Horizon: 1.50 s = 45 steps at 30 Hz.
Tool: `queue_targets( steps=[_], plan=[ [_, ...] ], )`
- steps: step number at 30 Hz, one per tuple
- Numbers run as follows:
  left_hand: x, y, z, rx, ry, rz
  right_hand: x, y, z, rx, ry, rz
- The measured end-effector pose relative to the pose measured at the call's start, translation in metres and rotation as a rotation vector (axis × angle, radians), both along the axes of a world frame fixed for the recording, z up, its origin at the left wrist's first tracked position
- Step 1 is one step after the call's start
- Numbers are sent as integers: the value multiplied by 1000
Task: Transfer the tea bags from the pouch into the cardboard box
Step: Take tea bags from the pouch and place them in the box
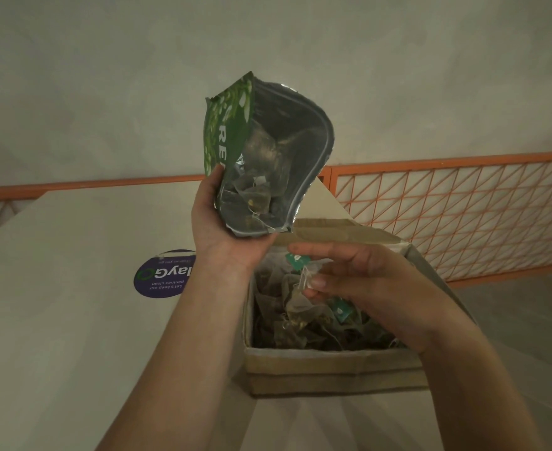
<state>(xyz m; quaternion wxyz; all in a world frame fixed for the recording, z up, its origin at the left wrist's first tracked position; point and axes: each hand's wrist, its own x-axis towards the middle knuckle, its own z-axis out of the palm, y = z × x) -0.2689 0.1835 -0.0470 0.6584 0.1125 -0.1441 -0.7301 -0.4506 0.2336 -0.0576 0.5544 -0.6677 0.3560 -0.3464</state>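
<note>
Left hand (222,222) gripping pouch (268,151), mouth open toward camera, few bags inside. Right hand (349,275) fingers pinching tea bag (304,281) over box (326,369), already holding many. Advice: be dropping bag low inside box, keeping pouch tilted over box against spills.

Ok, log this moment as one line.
left hand: holds pouch open, some bags inside | right hand: pinches tea bag over cardboard box | box: many bags

One pouch (235,138), one cardboard box (333,372), two hands, many tea bags (297,323).
</note>
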Motion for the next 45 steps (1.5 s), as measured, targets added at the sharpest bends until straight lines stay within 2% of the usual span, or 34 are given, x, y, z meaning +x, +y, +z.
queue_targets(
  steps=[15,23,29,36,45],
  plan=[
    [-2,0,0,14,-6,16,0,-1,1,-13,7,-41],
    [-1,-2,-1,-5,19,-5,4,-4,-9,-237,172,-205],
    [2,-7,-6,-23,26,-29,9,-6,-11,-388,191,-273],
    [4,-9,-9,-39,15,-32,9,-4,-10,-215,-46,-201],
    [5,-11,-8,-41,32,-29,13,-1,-8,-119,-92,-146]
  ],
)
